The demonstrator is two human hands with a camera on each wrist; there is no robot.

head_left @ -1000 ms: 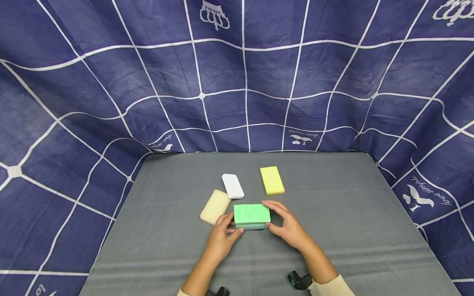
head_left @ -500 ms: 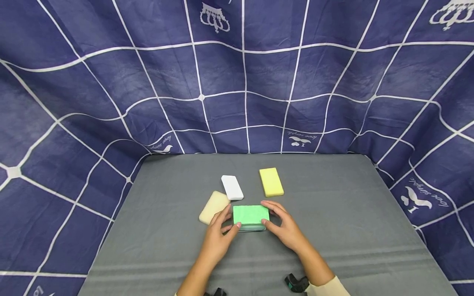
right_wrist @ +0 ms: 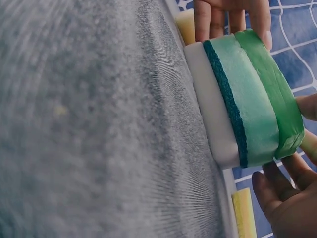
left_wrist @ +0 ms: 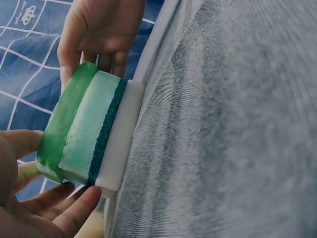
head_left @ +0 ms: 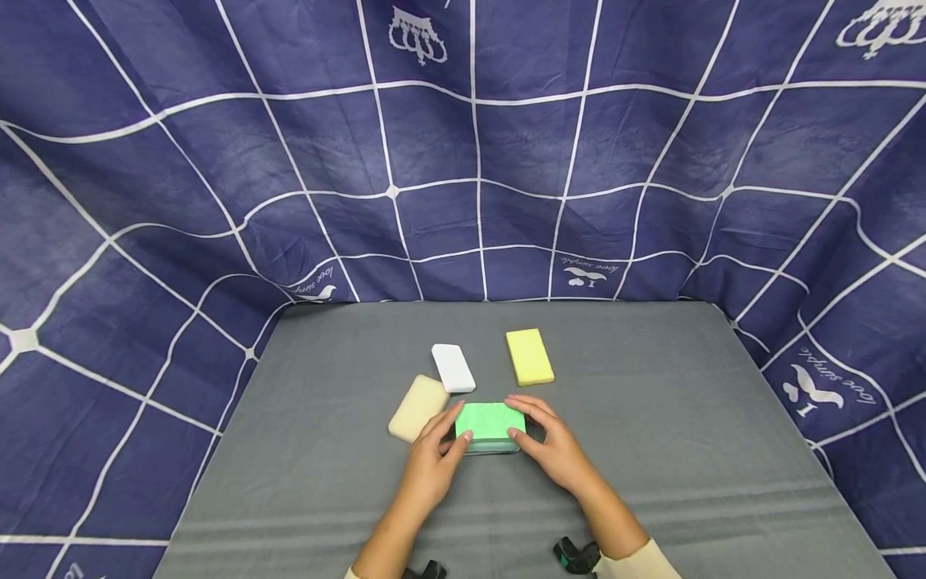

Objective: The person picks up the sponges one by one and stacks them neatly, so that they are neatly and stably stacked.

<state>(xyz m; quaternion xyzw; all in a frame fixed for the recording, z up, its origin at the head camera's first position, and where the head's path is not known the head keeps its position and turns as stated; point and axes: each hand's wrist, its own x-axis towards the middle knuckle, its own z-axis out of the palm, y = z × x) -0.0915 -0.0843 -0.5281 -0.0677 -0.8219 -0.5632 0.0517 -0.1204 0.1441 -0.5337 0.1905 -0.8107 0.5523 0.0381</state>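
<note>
A stack stands at the front middle of the table. At its bottom lies a white sponge (left_wrist: 119, 139), with a scouring sponge (left_wrist: 85, 126) above, dark teal scrub layer down and pale green foam up. A bright green block (head_left: 490, 420), its surface slightly wrinkled, tops the pile. My left hand (head_left: 432, 465) holds the left end, thumb at the block's front corner and other fingers along the side. From the right, my right hand (head_left: 559, 450) holds the opposite end, thumb at the front edge and fingers at the back corner. The layers sit nearly flush in both wrist views.
A cream sponge (head_left: 418, 408) lies just beyond my left hand. Behind it is a white sponge (head_left: 453, 368), and a yellow sponge (head_left: 530, 357) lies farther right. Blue checked curtains (head_left: 477, 145) surround the grey cloth-covered table (head_left: 651, 386) at the back and sides.
Both thumbs have moved up from the lower layers to the green block's front edge. My left fingers have shifted to its back left corner. The stack stays in place.
</note>
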